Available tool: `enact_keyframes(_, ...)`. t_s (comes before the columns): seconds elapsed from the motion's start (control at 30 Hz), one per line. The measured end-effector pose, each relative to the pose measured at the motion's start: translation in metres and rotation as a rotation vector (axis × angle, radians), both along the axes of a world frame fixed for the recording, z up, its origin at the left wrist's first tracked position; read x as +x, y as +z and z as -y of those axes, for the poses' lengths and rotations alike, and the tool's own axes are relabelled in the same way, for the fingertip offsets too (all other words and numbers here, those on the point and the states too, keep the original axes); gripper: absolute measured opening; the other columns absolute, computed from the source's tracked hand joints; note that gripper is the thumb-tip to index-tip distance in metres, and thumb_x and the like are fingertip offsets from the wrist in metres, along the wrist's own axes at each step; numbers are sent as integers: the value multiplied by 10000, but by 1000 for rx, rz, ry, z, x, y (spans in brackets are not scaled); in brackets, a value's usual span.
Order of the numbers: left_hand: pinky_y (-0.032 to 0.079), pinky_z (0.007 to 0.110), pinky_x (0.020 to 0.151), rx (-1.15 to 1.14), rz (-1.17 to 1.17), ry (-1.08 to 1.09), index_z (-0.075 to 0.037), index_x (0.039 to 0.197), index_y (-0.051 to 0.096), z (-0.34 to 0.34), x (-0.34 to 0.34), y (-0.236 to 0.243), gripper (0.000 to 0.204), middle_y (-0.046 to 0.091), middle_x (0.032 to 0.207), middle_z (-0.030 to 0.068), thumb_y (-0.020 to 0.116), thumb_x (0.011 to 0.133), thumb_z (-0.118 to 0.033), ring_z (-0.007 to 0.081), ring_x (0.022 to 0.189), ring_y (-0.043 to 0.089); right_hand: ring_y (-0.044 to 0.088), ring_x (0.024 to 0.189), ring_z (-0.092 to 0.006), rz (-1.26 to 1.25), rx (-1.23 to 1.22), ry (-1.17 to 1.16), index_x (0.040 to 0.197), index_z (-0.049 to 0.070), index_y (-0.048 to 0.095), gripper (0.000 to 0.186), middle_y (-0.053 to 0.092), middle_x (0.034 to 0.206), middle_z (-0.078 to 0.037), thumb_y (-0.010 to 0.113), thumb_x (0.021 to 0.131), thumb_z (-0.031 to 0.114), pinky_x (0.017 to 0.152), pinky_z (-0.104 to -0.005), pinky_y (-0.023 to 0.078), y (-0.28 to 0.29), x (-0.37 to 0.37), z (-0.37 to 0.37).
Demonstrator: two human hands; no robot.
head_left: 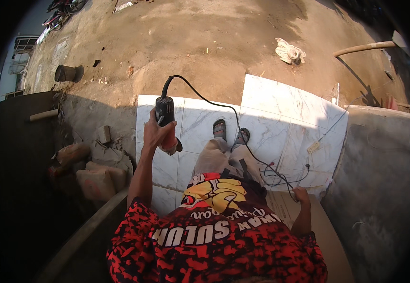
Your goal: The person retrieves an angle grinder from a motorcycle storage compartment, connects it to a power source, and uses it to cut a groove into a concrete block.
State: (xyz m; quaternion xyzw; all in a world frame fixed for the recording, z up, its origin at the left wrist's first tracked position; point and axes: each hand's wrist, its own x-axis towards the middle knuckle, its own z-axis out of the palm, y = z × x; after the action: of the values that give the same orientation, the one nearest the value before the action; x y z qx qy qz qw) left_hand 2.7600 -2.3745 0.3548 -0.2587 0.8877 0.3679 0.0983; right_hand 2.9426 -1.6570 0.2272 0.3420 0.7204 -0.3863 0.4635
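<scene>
My left hand [154, 132] is wrapped round an angle grinder [165, 109], a black and red power tool held out over white marbled tiles [193, 120]. The tool's cord end points away from me, and its disc end lies nearer, below my fingers. From it a black cord [205, 96] arcs up and to the right, then runs down past my feet. My right hand [302, 195] is closed on that cord at the lower right. Beside that hand, more cord lies looped on the tiles, with a black plug [307, 166] at its end.
A pale extension socket [313, 147] lies on the right tiles. Paper sacks [96, 181] and a small block [104, 134] are at left. Farther off are a dark bucket [65, 73], a crumpled sack [290, 51] and a wooden handle [365, 48]. Cardboard [280, 205] lies behind my right hand.
</scene>
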Motion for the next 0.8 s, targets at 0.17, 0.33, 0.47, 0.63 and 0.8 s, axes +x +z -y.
enact_keyframes(0.17, 564, 393, 754, 50, 3, 33, -18, 1295, 475, -67, -4, -36, 741, 704, 972, 181, 815, 705, -310, 295, 839, 709, 612, 560, -212, 152, -21, 333, 837, -5, 639, 283, 647, 687, -147, 582, 896, 266, 521, -375, 471, -85, 35, 40)
enact_keyframes(0.33, 557, 399, 797, 53, 169, -181, -41, 1389, 440, -125, -7, -102, 817, 693, 1063, 175, 832, 702, -247, 292, 920, 703, 649, 978, -412, 31, 6, 876, 1075, -24, 681, 365, 676, 1067, -253, 508, 886, 236, 869, -475, 500, -190, 29, 26)
enact_keyframes(0.47, 567, 442, 806, -57, 128, -831, -109, 1435, 434, -179, -14, -139, 889, 626, 1238, 150, 856, 673, -290, 349, 1030, 668, 576, 1226, -341, -253, -68, 96, 1340, 12, 555, 642, 626, 1265, -237, 565, 930, 506, 1033, -400, 432, -151, -163, 111)
enact_keyframes(0.63, 514, 439, 884, -3, 88, -1487, -164, 1470, 407, -250, -38, -194, 956, 548, 1214, 111, 854, 635, -293, 312, 1061, 598, 564, 1235, -332, -139, -804, -119, 1449, -24, 377, 896, 508, 1377, -230, 621, 885, 628, 1004, -397, 484, -154, -232, 168)
enact_keyframes(0.8, 535, 413, 876, 42, 87, -1758, -196, 1500, 373, -291, -63, -247, 952, 517, 1217, 158, 825, 668, -293, 330, 1138, 558, 610, 1164, -340, 256, -1236, -403, 1418, 67, 411, 789, 562, 1262, -181, 718, 852, 521, 950, -469, 541, -178, -162, 192)
